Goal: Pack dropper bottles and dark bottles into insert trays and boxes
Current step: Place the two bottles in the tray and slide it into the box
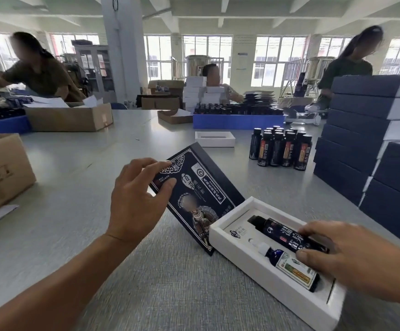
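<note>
On the grey worktop (79, 163), near the right, lies a white insert tray (239, 254) set at a slant, with two bottles lying in its recesses. The dark bottle (287, 232) lies in the far recess, its cap toward the left; the dropper bottle (289, 266), with a white dropper top and blue glass, lies in the near recess just beside it. The right hand (351, 256) rests over the right end of both, its grip narrow: fingers curl over the dark bottle and the thumb presses at its near side, close to the dropper bottle's label. Left of the tray, touching its far-left corner, a dark printed box lid (194, 194) is tilted with its far end raised. The left hand (134, 201) holds it at the far-left edge, its grip pinched on the lid between thumb and fingers. Farther off to the right stands a cluster of upright dark bottles (281, 149), with an empty white tray (214, 139) to its left. A stack of dark blue boxes (361, 130) rises along the right edge. Cardboard cartons (70, 118) sit at the far left.
</note>
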Available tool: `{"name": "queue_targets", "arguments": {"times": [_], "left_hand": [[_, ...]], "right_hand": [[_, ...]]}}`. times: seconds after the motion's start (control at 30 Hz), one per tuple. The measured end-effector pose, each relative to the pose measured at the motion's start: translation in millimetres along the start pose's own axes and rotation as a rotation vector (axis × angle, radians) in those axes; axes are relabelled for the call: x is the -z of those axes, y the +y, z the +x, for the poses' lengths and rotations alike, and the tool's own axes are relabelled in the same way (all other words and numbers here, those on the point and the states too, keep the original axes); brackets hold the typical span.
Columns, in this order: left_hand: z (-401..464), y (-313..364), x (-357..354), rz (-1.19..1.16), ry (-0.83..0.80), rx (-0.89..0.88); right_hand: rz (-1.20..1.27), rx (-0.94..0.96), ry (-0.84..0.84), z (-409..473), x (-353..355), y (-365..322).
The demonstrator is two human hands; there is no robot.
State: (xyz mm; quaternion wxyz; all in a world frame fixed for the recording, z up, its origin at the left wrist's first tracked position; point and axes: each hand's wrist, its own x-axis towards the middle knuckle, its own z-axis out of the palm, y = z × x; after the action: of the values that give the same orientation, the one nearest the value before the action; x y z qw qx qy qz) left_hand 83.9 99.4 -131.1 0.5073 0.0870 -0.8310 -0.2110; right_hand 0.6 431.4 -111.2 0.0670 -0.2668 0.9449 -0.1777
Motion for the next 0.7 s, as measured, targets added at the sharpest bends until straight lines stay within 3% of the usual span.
{"name": "queue_targets", "arguments": {"times": [0.13, 0.23, 0.3, 0.5, 0.7], "left_hand": [[2.8, -1.0, 2.4, -0.060, -0.008, 0.053], [5.4, -9.7, 5.0, -0.224, -0.064, 0.299], [3.4, -13.5, 4.5, -0.263, -0.131, 0.370], [1.1, -8.0, 6.2, -0.287, -0.067, 0.280], [-0.6, -23.2, 4.4, -0.299, -0.020, 0.346]], "right_hand": [[-0.016, 0.015, 0.005, -1.1, 1.3, -1.0], [-0.022, 0.021, -0.006, -1.5, 1.8, -1.6], [-0.020, 0.021, -0.007, -1.5, 1.8, -2.6], [0.008, 0.023, -0.029, -0.7, 4.0, -1.4], [0.116, 0.024, -0.042, 5.1, 5.7, 0.7]]}}
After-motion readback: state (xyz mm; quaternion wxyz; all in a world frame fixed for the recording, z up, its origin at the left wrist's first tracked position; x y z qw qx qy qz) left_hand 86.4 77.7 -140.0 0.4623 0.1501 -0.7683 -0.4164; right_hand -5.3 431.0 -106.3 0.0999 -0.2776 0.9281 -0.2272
